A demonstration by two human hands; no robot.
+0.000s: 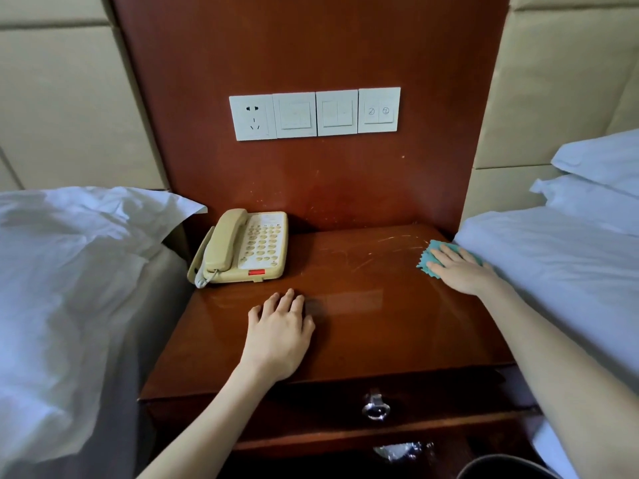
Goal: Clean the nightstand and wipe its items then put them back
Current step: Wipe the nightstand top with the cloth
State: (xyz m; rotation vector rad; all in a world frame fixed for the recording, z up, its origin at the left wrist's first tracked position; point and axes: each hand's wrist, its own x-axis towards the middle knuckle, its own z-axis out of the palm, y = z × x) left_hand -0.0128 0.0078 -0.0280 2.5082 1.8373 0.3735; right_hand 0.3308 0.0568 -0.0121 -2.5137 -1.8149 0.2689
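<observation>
The reddish-brown wooden nightstand (363,326) fills the middle of the view. A beige corded telephone (242,248) sits on its back left corner, handset in the cradle. My right hand (460,267) lies flat on a teal cloth (428,259) at the right edge of the top, pressing it down against the wood. Scratch-like streaks mark the surface just left of the cloth. My left hand (280,337) rests palm down on the front middle of the top, fingers slightly apart, holding nothing.
Beds with white linen flank the nightstand: one bed (69,288) on the left, another (560,271) touching my right hand. A white switch and socket panel (314,114) is on the back board. Below are a drawer handle (375,407) and a dark bin rim (505,470).
</observation>
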